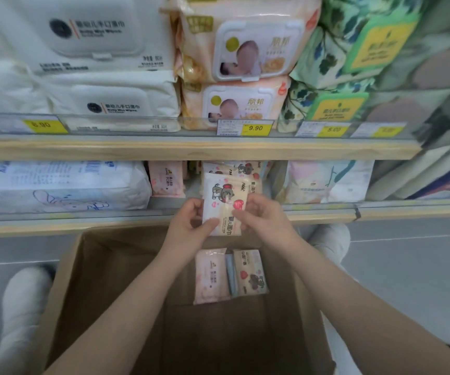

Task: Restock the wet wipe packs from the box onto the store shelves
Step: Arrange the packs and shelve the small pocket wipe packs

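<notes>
Box: I am looking straight down into it. It is sitting on the floor between my knees, open and mostly bare cardboard. Three packs remaining that I can see, all against the far wall: a pink pack, a thin blue pack edge-on between the others, and a bear-print pack. Whether anything is lying below my forearms I cannot tell.

Hands: both are grasping one cream bear pack. My left hand is pinching its lower left corner, thumb across the front; my right hand is gripping the right edge, fingers curled onto the face. The pack is standing upright, held above the far rim of the box and right at the front lip of the lower shelf, not yet set down.

Lower shelf: matching bear packs are already sitting directly behind the one in my hands, with small pink packs just to their left. Large white bags are flanking them on both sides.

Upper shelf: looking full, with big white, peach and green packs stacked behind the price tags.

Judgement: restocking is running late-stage. Left to do: seat this pack with its group, then shelve the three in the box.
</notes>
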### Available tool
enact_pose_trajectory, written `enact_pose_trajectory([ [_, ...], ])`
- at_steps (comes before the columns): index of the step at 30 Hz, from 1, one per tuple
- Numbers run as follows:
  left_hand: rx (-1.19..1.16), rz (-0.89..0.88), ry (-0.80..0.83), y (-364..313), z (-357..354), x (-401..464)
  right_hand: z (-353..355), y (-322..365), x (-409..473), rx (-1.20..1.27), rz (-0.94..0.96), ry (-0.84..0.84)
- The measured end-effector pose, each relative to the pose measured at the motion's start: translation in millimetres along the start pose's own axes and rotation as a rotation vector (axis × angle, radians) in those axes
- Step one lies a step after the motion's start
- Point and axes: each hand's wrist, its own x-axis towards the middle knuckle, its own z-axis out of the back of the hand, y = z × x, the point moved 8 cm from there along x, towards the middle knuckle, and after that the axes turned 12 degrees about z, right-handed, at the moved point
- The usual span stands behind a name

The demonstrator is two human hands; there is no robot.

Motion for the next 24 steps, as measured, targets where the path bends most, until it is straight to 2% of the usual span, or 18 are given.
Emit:
enact_pose_trajectory([
  [3,0.11,-0.112,0.011,-13.8,-10.6,2.6,25.6,-0.1,5.2,-0.049,0.064,-0.114],
  [5,0.476,-0.24,-0.065,-10.2,-5.9,11.6,43.9,-1.3,15.9,-0.16,0.113,-0.212],
  [7,0.872,-0.277,-0.111,9.6,1.3,21.9,54.1,-7.0,29.6,-0.265,0.137,-0.282],
  [10,1.111,-0.319,-0.12,39.7,6.5,28.6,58.6,-31.4,50.4,-0.412,0.121,-0.364],
  [12,1.15,-0.401,-0.177,45.6,5.0,27.6,57.7,-52.8,59.9,-0.435,0.064,-0.4],
  [18,1.126,-0.47,-0.276,42.6,4.7,31.3,54.3,-86.3,78.4,-0.524,-0.111,-0.445],
  [24,1.155,-0.464,-0.246,44.2,4.3,30.4,57.1,-80.2,70.8,-0.585,-0.09,-0.438],
])
